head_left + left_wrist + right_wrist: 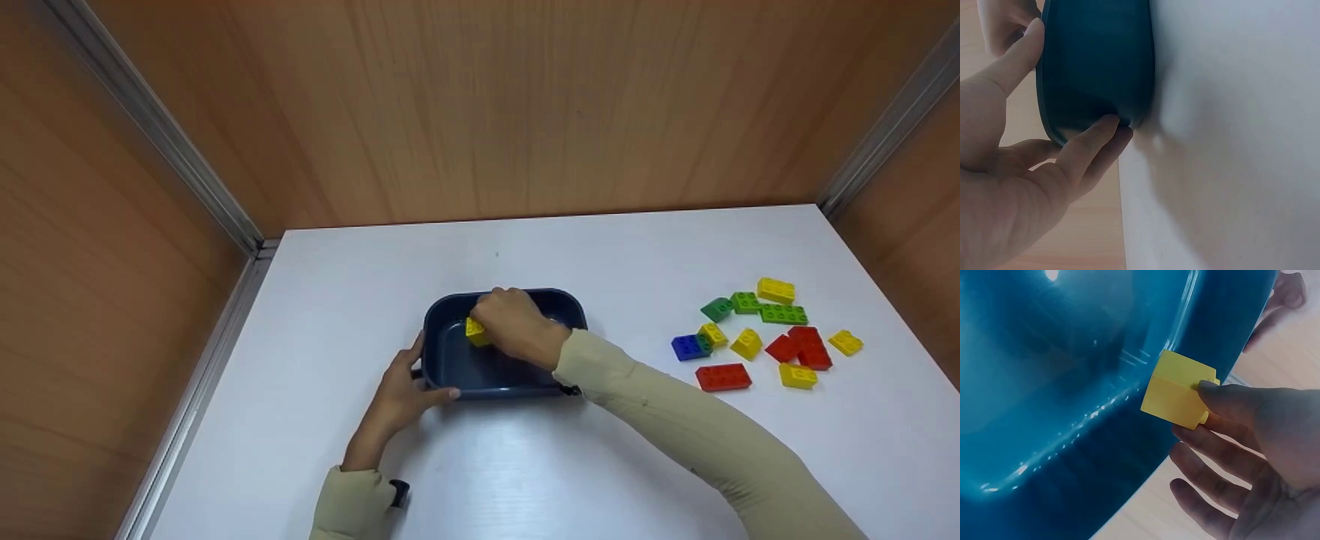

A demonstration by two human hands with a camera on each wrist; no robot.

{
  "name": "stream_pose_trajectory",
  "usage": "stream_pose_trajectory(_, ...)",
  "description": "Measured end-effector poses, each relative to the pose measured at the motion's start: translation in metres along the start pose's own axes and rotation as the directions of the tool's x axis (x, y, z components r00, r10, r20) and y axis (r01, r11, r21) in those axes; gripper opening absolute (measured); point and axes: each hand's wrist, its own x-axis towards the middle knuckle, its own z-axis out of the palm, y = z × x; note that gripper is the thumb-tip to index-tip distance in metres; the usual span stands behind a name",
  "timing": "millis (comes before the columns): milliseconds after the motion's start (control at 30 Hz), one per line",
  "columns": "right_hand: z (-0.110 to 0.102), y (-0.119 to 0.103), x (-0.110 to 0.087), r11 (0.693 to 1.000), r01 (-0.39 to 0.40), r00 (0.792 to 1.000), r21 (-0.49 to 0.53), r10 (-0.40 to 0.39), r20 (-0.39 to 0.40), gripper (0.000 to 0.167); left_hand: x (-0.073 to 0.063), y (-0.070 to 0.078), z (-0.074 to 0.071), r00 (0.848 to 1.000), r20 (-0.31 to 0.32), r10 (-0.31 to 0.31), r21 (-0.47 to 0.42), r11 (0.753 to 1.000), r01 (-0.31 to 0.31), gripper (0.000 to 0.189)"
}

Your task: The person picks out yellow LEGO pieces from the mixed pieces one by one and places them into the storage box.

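A dark blue rectangular dish (457, 367) with raised walls stands in the middle of the table. My left hand (401, 394) grips its left end, thumb along the front rim and fingers around the outer side; the left wrist view shows the fingertips (1107, 122) against the dish's outer wall. Inside the dish, my right hand (521, 326) pinches a yellow toy building brick (1178, 389) between thumb and fingers. In the right wrist view the brick overlaps the dish's inner wall, its studs turned toward the palm. The right forearm crosses over the dish's right front corner.
On the right of the white table (525, 465) lie several loose bricks, among them a red brick (722, 377), a blue brick (686, 347), a long green brick (784, 313) and a yellow brick (775, 290). Wood-grain panels (525, 112) enclose the back and sides.
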Motion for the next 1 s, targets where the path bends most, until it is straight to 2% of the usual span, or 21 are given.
stream_pose_trajectory(300, 0.002, -0.008, 0.008, 1.0, 0.011, 1.0, 0.02, -0.011, 0.015, 0.016, 0.0, -0.001, 0.0, 1.0, 0.008, 0.002, -0.012, 1.0, -0.002, 0.111)
stream_pose_trajectory(567, 0.007, -0.013, 0.012, 0.998, 0.038, 0.999, -0.046, -0.038, 0.006, 0.015, -0.001, -0.002, 0.0, 1.0, 0.013, 0.02, 0.001, 1.0, -0.02, 0.109)
stream_pose_trajectory(1000, 0.01, -0.012, 0.019, 0.999, 0.003, 0.998, -0.049, 0.001, 0.066, 0.017, -0.001, -0.002, -0.001, 1.0, 0.011, 0.027, -0.001, 1.0, -0.027, 0.109)
